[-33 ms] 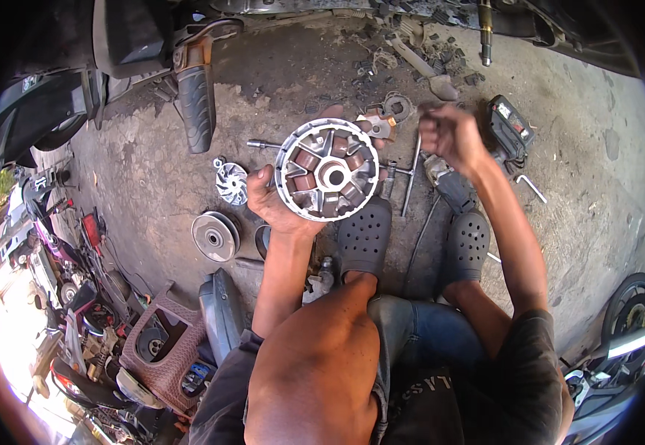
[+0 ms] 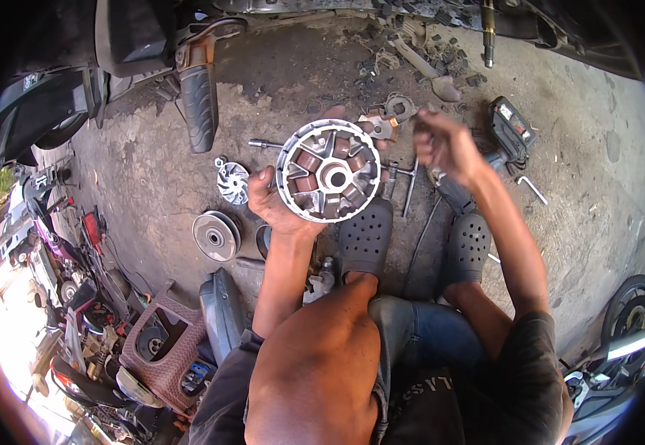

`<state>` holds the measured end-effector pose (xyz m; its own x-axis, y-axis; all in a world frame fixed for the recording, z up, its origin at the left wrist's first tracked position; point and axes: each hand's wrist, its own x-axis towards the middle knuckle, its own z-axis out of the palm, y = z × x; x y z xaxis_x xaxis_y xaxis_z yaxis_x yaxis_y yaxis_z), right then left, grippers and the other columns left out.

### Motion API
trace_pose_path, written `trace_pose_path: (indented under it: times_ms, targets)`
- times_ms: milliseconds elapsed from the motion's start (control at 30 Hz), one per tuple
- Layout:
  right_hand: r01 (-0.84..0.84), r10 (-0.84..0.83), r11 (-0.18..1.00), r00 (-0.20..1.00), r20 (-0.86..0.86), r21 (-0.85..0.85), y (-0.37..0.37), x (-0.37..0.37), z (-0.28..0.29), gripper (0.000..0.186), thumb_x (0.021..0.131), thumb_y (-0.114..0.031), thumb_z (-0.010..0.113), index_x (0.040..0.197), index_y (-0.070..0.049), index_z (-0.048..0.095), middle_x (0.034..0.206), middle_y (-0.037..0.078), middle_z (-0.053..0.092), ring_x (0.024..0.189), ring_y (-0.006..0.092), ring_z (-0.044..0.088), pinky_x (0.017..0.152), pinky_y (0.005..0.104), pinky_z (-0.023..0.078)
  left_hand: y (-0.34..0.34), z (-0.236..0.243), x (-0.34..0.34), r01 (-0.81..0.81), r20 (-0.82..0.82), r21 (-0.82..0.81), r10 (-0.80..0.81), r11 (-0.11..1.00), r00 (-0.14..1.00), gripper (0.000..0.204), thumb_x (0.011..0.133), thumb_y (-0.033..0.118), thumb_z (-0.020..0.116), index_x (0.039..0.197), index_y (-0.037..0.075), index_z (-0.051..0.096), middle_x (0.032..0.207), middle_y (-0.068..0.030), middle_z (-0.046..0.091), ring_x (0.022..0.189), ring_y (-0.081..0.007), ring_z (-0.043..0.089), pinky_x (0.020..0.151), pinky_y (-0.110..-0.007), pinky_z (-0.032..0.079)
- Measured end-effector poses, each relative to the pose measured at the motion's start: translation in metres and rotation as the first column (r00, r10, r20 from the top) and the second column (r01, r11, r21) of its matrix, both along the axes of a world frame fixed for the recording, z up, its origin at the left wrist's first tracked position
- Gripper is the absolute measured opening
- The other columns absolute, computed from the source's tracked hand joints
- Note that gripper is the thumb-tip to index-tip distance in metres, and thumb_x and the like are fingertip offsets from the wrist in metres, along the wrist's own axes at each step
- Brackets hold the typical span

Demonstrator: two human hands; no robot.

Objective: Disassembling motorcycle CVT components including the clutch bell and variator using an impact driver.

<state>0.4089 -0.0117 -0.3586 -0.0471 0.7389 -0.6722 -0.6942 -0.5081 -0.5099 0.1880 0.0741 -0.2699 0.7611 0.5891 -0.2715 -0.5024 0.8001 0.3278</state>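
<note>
My left hand [image 2: 282, 204] grips a round metal variator pulley half [image 2: 301, 205] from below and behind, its open side facing up. Brown rollers [image 2: 308, 160] sit in its slots around a central hub with a dark bore. Beside the fingertips at its upper right is a small metal plate [image 2: 377, 129] with orange-brown corners; whether those fingers touch it I cannot tell. To the right, my right hand [image 2: 445, 148] hovers above the floor with bent fingers. Motion smears them, and whether anything is in them does not show.
On the floor lie a finned fan disc [image 2: 232, 182], a pulley assembly [image 2: 215, 236], a T-handle wrench [image 2: 410, 185], a cordless power tool [image 2: 512, 133], a hex key [image 2: 534, 190] and a hammer [image 2: 430, 70]. A motorbike handlebar grip [image 2: 198, 111] juts in at upper left. Dark rubbery bits surround the hammer.
My right hand has shifted very slightly, with its fingers moving a little down and left. My left hand and the pulley half stay nearly where they were.
</note>
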Motion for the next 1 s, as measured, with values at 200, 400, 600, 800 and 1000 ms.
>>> trace_pose_path:
  times_ms: [200, 400, 600, 800, 1000]
  targets:
    - [-0.275, 0.096, 0.905, 0.874, 0.477, 0.323, 0.006, -0.053, 0.066, 0.071, 0.081, -0.045, 0.075, 0.122, 0.004, 0.045, 0.091, 0.008, 0.061, 0.079, 0.0143, 0.060, 0.071, 0.0277, 0.051, 0.003, -0.007, -0.011, 0.013, -0.119, 0.077, -0.004, 0.997, 0.993, 0.105, 0.069, 0.051, 0.061, 0.144, -0.010, 0.021, 0.128, -0.0299, 0.051, 0.120, -0.0414, 0.053, 0.102, -0.055, 0.044]
    - [-0.210, 0.021, 0.920, 0.870, 0.493, 0.331, 0.014, -0.056, 0.075, 0.055, 0.075, -0.022, 0.084, 0.112, 0.004, 0.052, 0.082, 0.000, 0.054, 0.075, 0.0054, 0.049, 0.063, 0.0224, 0.044, -0.003, -0.004, 0.002, -0.036, -0.025, 0.024, 0.037, 0.999, 0.999, 0.109, 0.068, 0.062, 0.060, 0.144, -0.008, 0.025, 0.127, -0.0376, 0.047, 0.114, -0.0516, 0.052, 0.098, -0.059, 0.045]
    - [-0.165, -0.007, 0.914, 0.908, 0.420, 0.371, 0.015, -0.056, 0.079, 0.044, 0.082, -0.020, 0.077, 0.113, 0.002, 0.054, 0.085, 0.000, 0.052, 0.075, 0.0061, 0.046, 0.063, 0.0220, 0.043, -0.004, -0.004, -0.001, -0.048, -0.181, 0.099, 0.065, 0.994, 0.981, 0.107, 0.070, 0.063, 0.059, 0.146, -0.004, 0.025, 0.131, -0.0395, 0.042, 0.115, -0.0551, 0.049, 0.099, -0.061, 0.043]
    - [-0.213, 0.003, 0.900, 0.875, 0.483, 0.381, 0.010, -0.057, 0.081, 0.038, 0.087, -0.019, 0.070, 0.114, 0.002, 0.054, 0.087, 0.001, 0.054, 0.078, 0.0074, 0.047, 0.067, 0.0235, 0.044, -0.005, -0.005, -0.001, -0.069, -0.038, 0.067, 0.072, 0.995, 0.997, 0.103, 0.074, 0.061, 0.057, 0.147, -0.004, 0.024, 0.136, -0.0391, 0.038, 0.118, -0.0555, 0.046, 0.099, -0.061, 0.041]
    - [-0.148, -0.028, 0.912, 0.908, 0.418, 0.382, 0.008, -0.060, 0.079, 0.037, 0.087, -0.020, 0.070, 0.113, 0.002, 0.054, 0.089, 0.003, 0.055, 0.079, 0.0082, 0.049, 0.070, 0.0239, 0.045, -0.007, -0.005, -0.002, -0.094, -0.092, 0.050, 0.098, 0.994, 0.991, 0.104, 0.073, 0.060, 0.059, 0.147, -0.003, 0.022, 0.136, -0.0387, 0.038, 0.120, -0.0555, 0.044, 0.099, -0.061, 0.043]
